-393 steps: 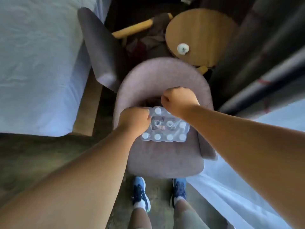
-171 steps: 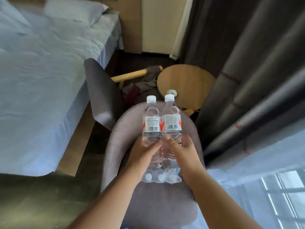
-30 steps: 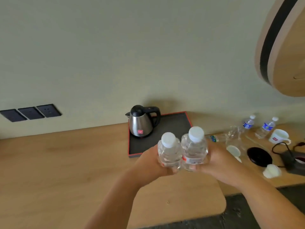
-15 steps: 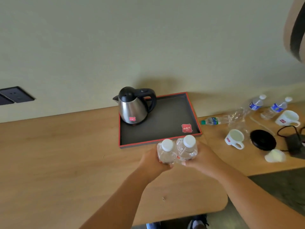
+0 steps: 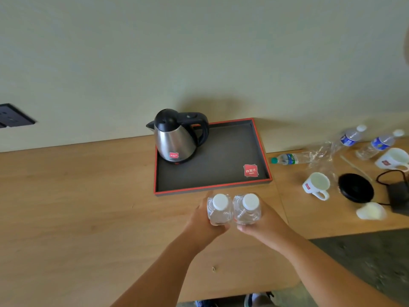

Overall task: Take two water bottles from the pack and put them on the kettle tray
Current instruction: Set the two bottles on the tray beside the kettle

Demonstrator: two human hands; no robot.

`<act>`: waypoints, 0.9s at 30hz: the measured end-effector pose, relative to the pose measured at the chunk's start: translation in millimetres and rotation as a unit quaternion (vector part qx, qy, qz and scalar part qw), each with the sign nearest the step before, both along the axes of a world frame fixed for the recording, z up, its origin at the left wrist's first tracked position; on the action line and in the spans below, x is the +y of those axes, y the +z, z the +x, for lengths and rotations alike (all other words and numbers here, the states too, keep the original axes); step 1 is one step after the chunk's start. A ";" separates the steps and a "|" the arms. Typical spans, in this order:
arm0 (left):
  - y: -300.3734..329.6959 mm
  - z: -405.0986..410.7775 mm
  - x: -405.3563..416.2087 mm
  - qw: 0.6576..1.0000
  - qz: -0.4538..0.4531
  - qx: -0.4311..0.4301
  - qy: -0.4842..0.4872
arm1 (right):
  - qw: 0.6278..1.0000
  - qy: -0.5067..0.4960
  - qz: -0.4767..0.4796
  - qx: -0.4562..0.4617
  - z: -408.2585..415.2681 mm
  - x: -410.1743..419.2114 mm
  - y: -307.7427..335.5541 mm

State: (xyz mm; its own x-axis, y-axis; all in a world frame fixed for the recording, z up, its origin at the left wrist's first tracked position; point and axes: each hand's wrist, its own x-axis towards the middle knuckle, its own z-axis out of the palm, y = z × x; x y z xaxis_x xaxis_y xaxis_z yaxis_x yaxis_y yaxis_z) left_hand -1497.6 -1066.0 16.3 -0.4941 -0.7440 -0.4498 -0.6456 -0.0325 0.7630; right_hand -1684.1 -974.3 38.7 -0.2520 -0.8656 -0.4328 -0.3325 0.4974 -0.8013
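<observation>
Two clear water bottles with white caps stand side by side in my hands, above the wooden desk and just short of the tray's near edge. My left hand (image 5: 200, 220) grips the left bottle (image 5: 219, 209); my right hand (image 5: 265, 224) grips the right bottle (image 5: 247, 208). The kettle tray (image 5: 223, 173) is dark grey with a red rim and a red sticker at its near right corner. A steel kettle (image 5: 176, 138) with a black lid and handle stands on the tray's far left part. The pack is out of view.
The wooden desk (image 5: 77, 207) runs along a pale wall. Right of the tray lie a green-capped bottle (image 5: 287, 159), crumpled plastic wrap, two blue-labelled bottles (image 5: 352, 136), two white mugs (image 5: 316, 185), a black round disc (image 5: 355, 188), a cable and a white lid. A wall socket (image 5: 13, 116) is at far left.
The view has closed in on the desk and tipped downward. Both hands with the bottles stay close before the tray's near edge.
</observation>
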 end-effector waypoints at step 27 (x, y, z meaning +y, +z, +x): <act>111.2 -11.9 -2.8 0.908 -0.297 -0.172 -0.240 | 0.916 0.117 0.007 0.383 29.3 -13.8 114.1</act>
